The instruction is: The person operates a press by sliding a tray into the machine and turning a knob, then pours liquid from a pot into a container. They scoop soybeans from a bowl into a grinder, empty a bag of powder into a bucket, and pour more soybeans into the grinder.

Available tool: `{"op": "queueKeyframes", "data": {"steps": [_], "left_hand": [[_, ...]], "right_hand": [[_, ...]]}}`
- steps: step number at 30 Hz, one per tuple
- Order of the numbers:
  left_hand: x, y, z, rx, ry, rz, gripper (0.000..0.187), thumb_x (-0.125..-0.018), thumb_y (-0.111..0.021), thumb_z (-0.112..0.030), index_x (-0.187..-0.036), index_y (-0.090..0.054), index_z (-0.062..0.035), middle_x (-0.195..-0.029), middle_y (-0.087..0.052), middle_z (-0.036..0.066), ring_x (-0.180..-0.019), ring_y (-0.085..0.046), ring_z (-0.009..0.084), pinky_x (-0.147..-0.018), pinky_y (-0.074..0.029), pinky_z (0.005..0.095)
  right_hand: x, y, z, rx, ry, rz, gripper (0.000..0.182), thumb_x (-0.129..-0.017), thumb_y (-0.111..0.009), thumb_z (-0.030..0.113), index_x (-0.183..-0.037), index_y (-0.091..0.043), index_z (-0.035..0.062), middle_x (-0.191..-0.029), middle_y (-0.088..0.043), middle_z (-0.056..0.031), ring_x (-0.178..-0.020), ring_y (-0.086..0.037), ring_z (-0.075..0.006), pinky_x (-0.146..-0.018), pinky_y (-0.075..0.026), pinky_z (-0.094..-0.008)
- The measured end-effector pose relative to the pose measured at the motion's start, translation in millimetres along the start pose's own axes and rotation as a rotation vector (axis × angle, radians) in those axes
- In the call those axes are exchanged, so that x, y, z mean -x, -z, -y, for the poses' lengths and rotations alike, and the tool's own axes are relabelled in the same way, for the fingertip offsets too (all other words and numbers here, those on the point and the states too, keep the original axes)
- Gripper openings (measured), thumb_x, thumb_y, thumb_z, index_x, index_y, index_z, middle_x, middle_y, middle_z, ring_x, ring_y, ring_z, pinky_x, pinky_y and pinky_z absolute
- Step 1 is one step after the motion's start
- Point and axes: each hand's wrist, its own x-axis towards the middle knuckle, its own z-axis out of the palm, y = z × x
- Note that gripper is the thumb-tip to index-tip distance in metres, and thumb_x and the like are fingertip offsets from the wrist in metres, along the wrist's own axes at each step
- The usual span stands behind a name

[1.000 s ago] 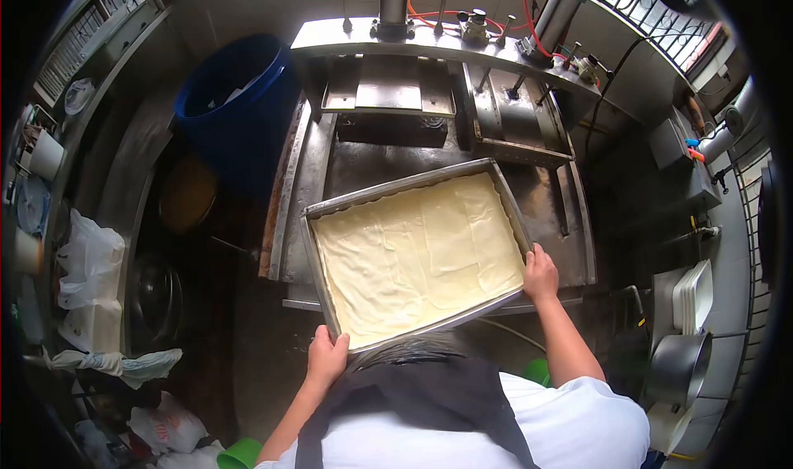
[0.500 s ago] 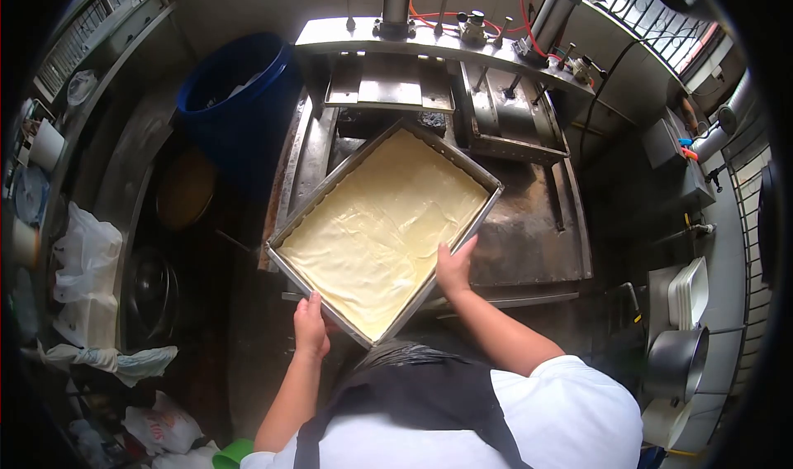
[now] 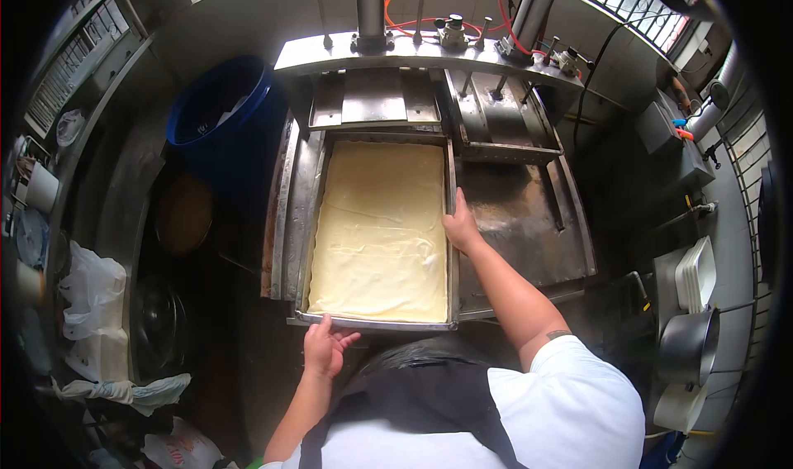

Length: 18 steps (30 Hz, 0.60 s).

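A rectangular metal tray point(image 3: 453, 283) holds a pale yellow, slightly wrinkled sheet point(image 3: 380, 229). The tray lies lengthwise on the left side of the metal press table, its far end close to the raised press plate point(image 3: 374, 97). My left hand point(image 3: 326, 347) is at the near edge, toward the left corner, thumb up at the rim and fingers apart under it. On the right wall of the tray rests my right hand point(image 3: 462, 225), closed around the rim.
Behind the table stands the press frame point(image 3: 413, 52) with cylinders and hoses. A second press plate point(image 3: 504, 122) is at the right. A blue barrel point(image 3: 219, 105) stands back left, plastic bags point(image 3: 91, 295) hang at left, and a metal pot point(image 3: 688, 347) is at right.
The tray has turned from a diagonal to straight and moved forward and left onto the table. My right hand has moved up along its side; my left hand is slightly lower, with fingers more spread.
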Motion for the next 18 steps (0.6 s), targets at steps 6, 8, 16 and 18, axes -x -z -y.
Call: {"op": "queueKeyframes", "data": {"steps": [6,8,16,18], "left_hand": [[-21,-21,8,-0.007,-0.008,0.039,0.022,-0.11,-0.049,-0.02,-0.12,-0.047,-0.0005,-0.117,-0.064,0.019,-0.1,-0.07,0.0349,-0.083,-0.062,0.0528],[-35,-23,9,-0.03,-0.049,-0.053,0.022,-0.11,-0.049,-0.02,-0.117,-0.048,0.0009,-0.117,-0.064,0.02,-0.099,-0.071,0.0358,-0.083,-0.062,0.0531],[-21,-36,-8,-0.055,0.02,-0.049,0.022,-0.11,-0.049,-0.021,-0.118,-0.05,-0.001,-0.115,-0.065,0.02,-0.099,-0.071,0.0372,-0.08,-0.061,0.0538],[-20,-40,-12,-0.077,0.039,-0.079,0.022,-0.109,-0.05,-0.021,-0.116,-0.051,-0.0004,-0.108,-0.067,0.019,-0.091,-0.072,0.0353,-0.074,-0.062,0.051]], "right_hand": [[-59,-1,22,0.157,-0.073,0.089,0.085,-0.085,-0.053,0.012,-0.159,-0.017,-0.0075,-0.138,-0.054,-0.0399,-0.134,-0.052,-0.0478,-0.111,-0.042,-0.0449],[-71,-3,29,0.171,-0.134,0.142,0.085,-0.086,-0.054,0.014,-0.16,-0.018,-0.0062,-0.139,-0.053,-0.0402,-0.135,-0.051,-0.0483,-0.111,-0.043,-0.0439],[-120,22,42,0.146,0.239,-0.264,0.065,-0.095,-0.067,0.033,-0.144,-0.046,-0.0059,-0.14,-0.054,-0.0321,-0.13,-0.054,-0.0472,-0.108,-0.046,-0.049],[-179,43,87,0.121,0.396,-0.438,0.065,-0.095,-0.069,0.033,-0.142,-0.048,-0.0055,-0.137,-0.056,-0.0309,-0.126,-0.055,-0.0481,-0.106,-0.047,-0.0492]]}}
